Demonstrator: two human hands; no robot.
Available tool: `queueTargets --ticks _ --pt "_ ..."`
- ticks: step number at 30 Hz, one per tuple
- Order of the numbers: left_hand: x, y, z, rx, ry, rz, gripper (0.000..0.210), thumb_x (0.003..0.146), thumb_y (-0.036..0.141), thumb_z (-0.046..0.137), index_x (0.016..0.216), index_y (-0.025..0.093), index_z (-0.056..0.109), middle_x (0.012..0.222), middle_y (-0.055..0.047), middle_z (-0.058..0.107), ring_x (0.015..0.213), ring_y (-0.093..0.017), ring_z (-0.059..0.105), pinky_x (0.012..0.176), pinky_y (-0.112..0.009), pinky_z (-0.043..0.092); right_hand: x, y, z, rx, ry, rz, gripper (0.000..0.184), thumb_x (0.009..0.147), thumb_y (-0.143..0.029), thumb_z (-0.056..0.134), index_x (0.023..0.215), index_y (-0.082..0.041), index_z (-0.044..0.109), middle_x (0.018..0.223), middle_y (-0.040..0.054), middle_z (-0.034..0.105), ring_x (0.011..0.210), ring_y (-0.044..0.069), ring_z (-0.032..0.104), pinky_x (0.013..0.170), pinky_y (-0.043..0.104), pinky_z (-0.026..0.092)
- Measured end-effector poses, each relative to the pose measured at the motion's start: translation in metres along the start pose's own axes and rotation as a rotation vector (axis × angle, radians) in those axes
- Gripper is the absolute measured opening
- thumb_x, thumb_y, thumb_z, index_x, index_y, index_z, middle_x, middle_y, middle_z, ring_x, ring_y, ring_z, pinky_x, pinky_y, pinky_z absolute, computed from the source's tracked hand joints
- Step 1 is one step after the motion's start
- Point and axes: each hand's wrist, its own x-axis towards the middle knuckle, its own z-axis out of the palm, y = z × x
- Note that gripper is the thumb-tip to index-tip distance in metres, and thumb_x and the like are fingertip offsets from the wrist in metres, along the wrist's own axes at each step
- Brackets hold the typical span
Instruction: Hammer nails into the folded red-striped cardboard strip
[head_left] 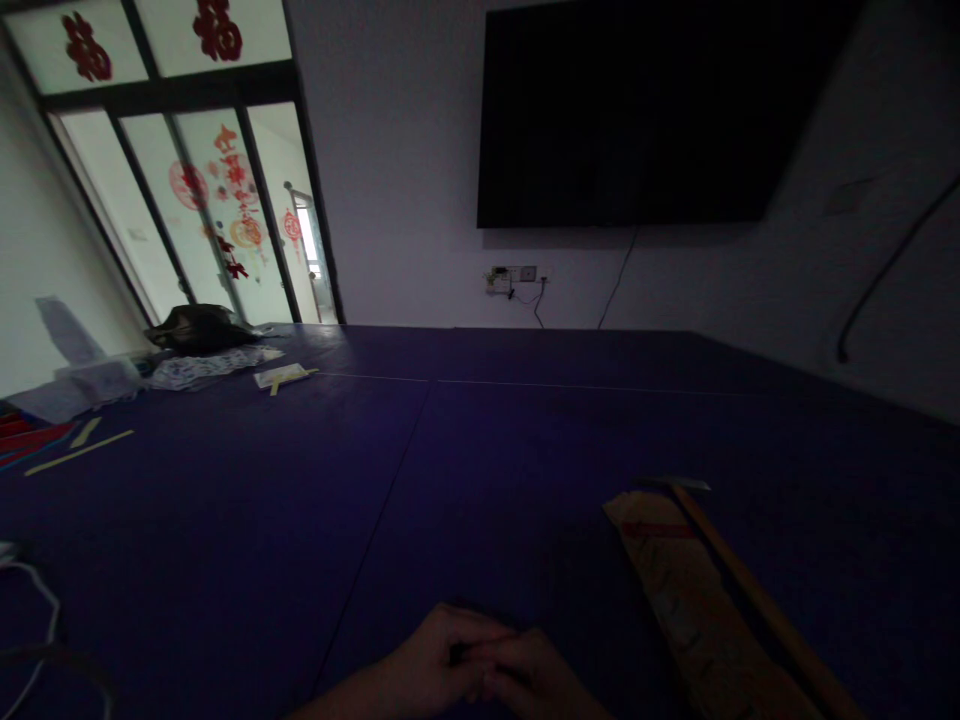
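The brown paper packet (694,605) lies flat on the purple-covered bench (247,540), to the right of your hands, running from the near edge inward, with a red band across its far end. Along its right side you have a wooden-handled tool (757,592), its thin metal head (691,484) just beyond the packet's tip and pointing at the far edge. Your left hand (441,648) and right hand (541,672) meet over the near edge, fingers folded in against each other and mostly closed; each touches the other, neither shows an object in its grasp, and in this dim light you cannot tell whether something small sits between them. Both are apart from the packet. Toward the far left corner you see a black bag (199,328), crumpled clear plastic (214,368) before it and a white packet (279,376) with yellow strips nearby. Down the left edge are red pieces (30,438), two more pale yellow strips (79,453) and, nearest you, a white cable (54,610).
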Motion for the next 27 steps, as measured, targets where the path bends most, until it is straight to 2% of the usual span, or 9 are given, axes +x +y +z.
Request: queueTargets --ticks 10,15,19,27 --pt "0.0002 -0.0009 0.0006 -0.016 -0.01 0.001 0.04 0.082 0.044 0.044 0.092 0.01 0.064 0.061 0.0 0.046 0.052 -0.007 0.041 0.047 -0.016 0.032 -0.0004 -0.0009 0.0004 0.009 -0.007 -0.002 0.05 0.083 -0.05 0.035 0.078 -0.014 0.069 0.069 0.0061 0.069 0.064 0.014 0.063 0.059 0.021 0.045" --pt "-0.0002 -0.0009 0.0 -0.002 -0.006 0.042 0.044 0.081 0.049 0.044 0.083 0.01 0.064 0.059 0.001 0.044 0.051 -0.007 0.04 0.047 -0.017 0.031 0.0009 -0.0018 -0.0011 0.015 -0.01 -0.02 0.048 0.084 -0.047 0.036 0.076 -0.013 0.068 0.068 0.0058 0.068 0.064 0.014 0.062 0.059 0.02 0.044" --pt "-0.0005 -0.0022 0.0002 -0.014 -0.003 0.017 0.044 0.08 0.05 0.045 0.085 0.01 0.063 0.062 0.0 0.046 0.051 -0.006 0.041 0.047 -0.016 0.032 0.0009 0.0004 0.0001 0.013 -0.019 0.006 0.044 0.084 -0.045 0.038 0.075 -0.014 0.069 0.068 0.0051 0.068 0.062 0.013 0.062 0.058 0.019 0.044" --pt "0.0013 -0.0068 0.0001 0.01 -0.008 0.047 0.044 0.08 0.051 0.044 0.076 0.011 0.062 0.058 0.002 0.043 0.052 -0.007 0.04 0.049 -0.017 0.032 0.0 -0.005 -0.0014 -0.006 -0.001 0.028 0.052 0.082 -0.054 0.033 0.076 -0.018 0.07 0.069 0.0038 0.069 0.063 0.015 0.062 0.059 0.021 0.045"
